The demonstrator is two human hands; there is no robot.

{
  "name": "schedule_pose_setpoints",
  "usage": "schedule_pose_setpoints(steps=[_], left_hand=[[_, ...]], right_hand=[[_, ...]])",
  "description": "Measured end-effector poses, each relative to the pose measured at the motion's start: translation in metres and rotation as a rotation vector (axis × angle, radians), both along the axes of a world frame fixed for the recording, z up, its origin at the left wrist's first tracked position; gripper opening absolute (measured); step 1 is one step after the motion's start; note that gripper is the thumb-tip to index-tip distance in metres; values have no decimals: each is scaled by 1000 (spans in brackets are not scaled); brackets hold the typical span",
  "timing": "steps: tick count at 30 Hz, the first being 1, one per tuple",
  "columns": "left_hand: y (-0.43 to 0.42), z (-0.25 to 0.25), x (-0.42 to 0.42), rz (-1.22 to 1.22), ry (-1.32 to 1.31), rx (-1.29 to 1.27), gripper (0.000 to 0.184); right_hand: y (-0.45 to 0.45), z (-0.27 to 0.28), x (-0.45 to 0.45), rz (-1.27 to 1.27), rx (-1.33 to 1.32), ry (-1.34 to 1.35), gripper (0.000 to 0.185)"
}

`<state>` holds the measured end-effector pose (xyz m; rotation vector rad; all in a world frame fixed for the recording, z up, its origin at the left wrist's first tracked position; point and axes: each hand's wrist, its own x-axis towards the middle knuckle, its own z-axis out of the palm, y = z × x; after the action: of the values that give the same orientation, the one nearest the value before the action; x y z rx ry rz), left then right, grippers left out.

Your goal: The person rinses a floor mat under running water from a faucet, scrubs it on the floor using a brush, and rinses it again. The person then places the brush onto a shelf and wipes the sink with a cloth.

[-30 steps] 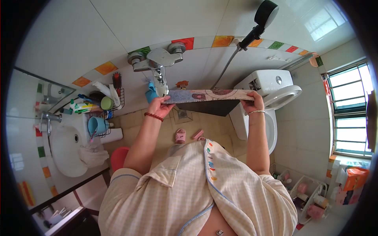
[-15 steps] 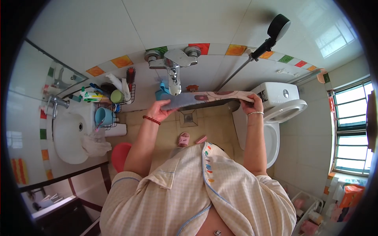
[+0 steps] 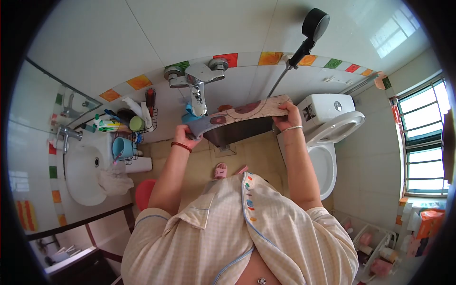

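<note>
A bath mat (image 3: pixel 247 110) with a patterned grey, beige and brown face and a dark underside is stretched between my hands. It hangs in the air in front of me, below the wall tap (image 3: pixel 197 90). My left hand (image 3: pixel 188 135) grips its left end, fingers closed around the edge. The right end is pinched in my right hand (image 3: pixel 291 117), thumb on the near side. A light blue item (image 3: pixel 191 115) shows behind the mat's left end, partly hidden. Part of the floor drain (image 3: pixel 225 150) shows beneath it.
On the left are a sink (image 3: pixel 85 166), a wire rack (image 3: pixel 151 121) and a blue cup (image 3: pixel 123 148). The toilet (image 3: pixel 323 166) stands at the right with its lid raised. A shower head (image 3: pixel 315 24) is on the wall. A red bucket-like object (image 3: pixel 144 194) sits by my left arm.
The mat's right end has risen, tilting it, and more of its dark underside shows. My left hand has moved slightly lower and my right hand higher and leftward. The view has shifted a little.
</note>
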<state>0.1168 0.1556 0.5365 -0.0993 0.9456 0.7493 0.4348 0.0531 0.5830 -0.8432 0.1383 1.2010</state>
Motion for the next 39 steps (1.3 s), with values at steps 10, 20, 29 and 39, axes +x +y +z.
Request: schedule_pose_setpoints(steps=[10,20,29,39], left_hand=[[-3,3,-57,-45,92,-7,25],[18,-8,-114,72,-15,-47,10],[15,-4,-127,26,37,-110,12],[-10,-5,-145,90,260,-45,11]], right_hand=[[24,-14,-40,114,-84,98,18],[58,-7,-69,246,-97,109,11],[63,-11,-76,275,-127,81,8],[66,-19,-91,350,-103,40,9]])
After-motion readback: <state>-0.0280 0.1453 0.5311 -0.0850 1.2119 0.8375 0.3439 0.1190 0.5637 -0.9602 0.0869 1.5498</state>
